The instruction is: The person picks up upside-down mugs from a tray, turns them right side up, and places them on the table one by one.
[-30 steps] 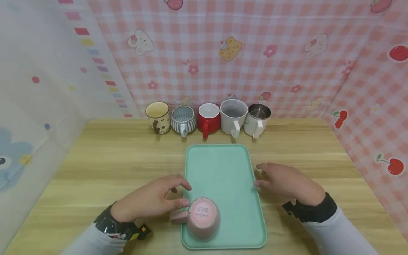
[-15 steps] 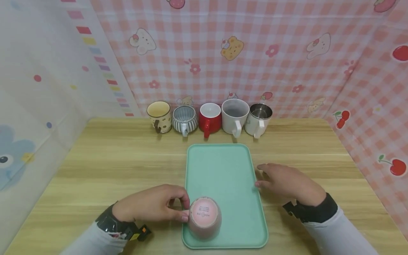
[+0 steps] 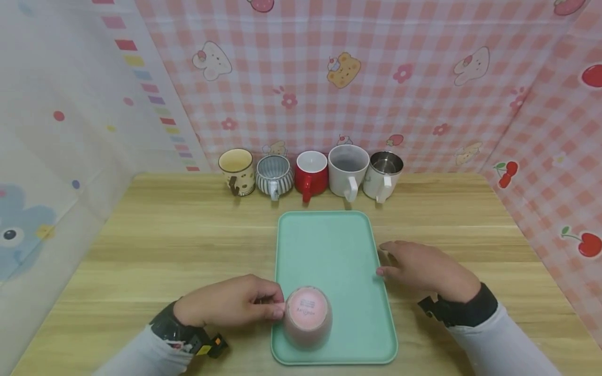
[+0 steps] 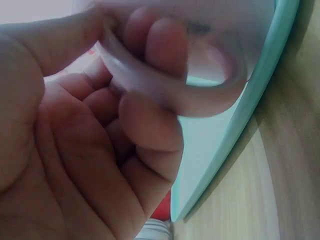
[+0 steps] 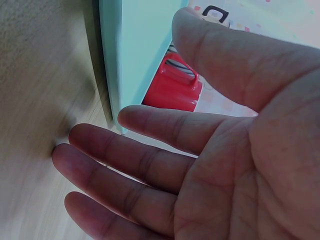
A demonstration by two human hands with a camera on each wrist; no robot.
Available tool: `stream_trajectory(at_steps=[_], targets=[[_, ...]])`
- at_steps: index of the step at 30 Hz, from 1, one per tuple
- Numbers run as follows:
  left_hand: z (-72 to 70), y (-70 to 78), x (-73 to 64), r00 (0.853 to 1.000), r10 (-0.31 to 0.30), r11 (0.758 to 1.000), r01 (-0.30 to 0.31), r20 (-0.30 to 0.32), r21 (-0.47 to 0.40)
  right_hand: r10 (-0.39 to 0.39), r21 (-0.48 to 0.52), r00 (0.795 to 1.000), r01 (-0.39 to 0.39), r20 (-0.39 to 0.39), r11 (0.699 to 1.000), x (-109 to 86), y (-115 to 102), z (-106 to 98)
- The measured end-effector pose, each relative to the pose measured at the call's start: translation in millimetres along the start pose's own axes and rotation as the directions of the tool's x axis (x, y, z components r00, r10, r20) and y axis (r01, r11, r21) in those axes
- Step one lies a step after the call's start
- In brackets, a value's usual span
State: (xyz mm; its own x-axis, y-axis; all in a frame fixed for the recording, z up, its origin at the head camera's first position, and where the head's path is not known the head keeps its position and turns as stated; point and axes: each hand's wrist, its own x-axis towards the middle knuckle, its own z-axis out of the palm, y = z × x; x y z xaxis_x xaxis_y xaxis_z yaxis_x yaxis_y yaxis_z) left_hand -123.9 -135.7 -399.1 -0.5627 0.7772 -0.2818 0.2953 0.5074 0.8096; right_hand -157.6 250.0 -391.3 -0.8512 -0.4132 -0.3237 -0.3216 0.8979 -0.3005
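Note:
A pink mug is upside down over the near left part of the mint-green tray, its printed base facing up. My left hand grips the mug's handle; in the left wrist view the fingers curl through the handle loop and the thumb presses on it. Whether the mug's rim touches the tray cannot be told. My right hand lies beside the tray's right edge with fingers extended, holding nothing. In the right wrist view its palm faces the camera.
Behind the tray stands a row of upright mugs: cream, grey striped, red, large white and steel-lined white. Their handles face me. Patterned cloth hangs behind the wooden table.
My left hand has closed its fingers round the pink mug's handle. The mug has shifted slightly right and turned a little. The right hand has stayed in place.

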Motion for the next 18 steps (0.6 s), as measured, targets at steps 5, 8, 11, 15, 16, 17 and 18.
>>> stream_trajectory(at_steps=[5,8,11,15,16,17,18], targets=[[1.5,0.7,1.6,1.000,0.011,1.000,-0.011,-0.011,0.023,-0.004,-0.007,1.000,0.004,-0.008,1.000,0.1,0.1,-0.5],[2.1,1.9,1.9,1.000,0.003,1.000,-0.003,0.001,0.030,0.003,-0.010,1.000,-0.003,-0.009,1.000,0.0,-0.1,-0.7],[2.7,3.0,2.1,1.000,-0.018,0.999,0.018,0.021,0.028,0.012,-0.015,1.000,-0.012,-0.008,1.000,0.3,0.1,-0.4],[4.6,3.9,2.1,0.999,-0.036,0.999,0.035,0.033,0.030,0.003,-0.027,1.000,-0.004,-0.007,1.000,0.6,-0.2,0.2],[5.3,3.9,2.1,0.999,-0.036,0.999,0.034,0.033,0.035,-0.002,-0.026,1.000,0.002,-0.008,1.000,0.6,-0.4,0.3],[6.1,3.8,2.1,0.999,-0.034,0.999,0.033,0.030,0.041,-0.005,-0.026,1.000,0.005,-0.007,1.000,0.6,-0.4,0.4],[6.8,3.7,2.1,0.999,-0.031,0.998,0.029,0.026,0.051,-0.008,-0.024,1.000,0.007,-0.005,1.000,0.4,-0.6,0.4]])
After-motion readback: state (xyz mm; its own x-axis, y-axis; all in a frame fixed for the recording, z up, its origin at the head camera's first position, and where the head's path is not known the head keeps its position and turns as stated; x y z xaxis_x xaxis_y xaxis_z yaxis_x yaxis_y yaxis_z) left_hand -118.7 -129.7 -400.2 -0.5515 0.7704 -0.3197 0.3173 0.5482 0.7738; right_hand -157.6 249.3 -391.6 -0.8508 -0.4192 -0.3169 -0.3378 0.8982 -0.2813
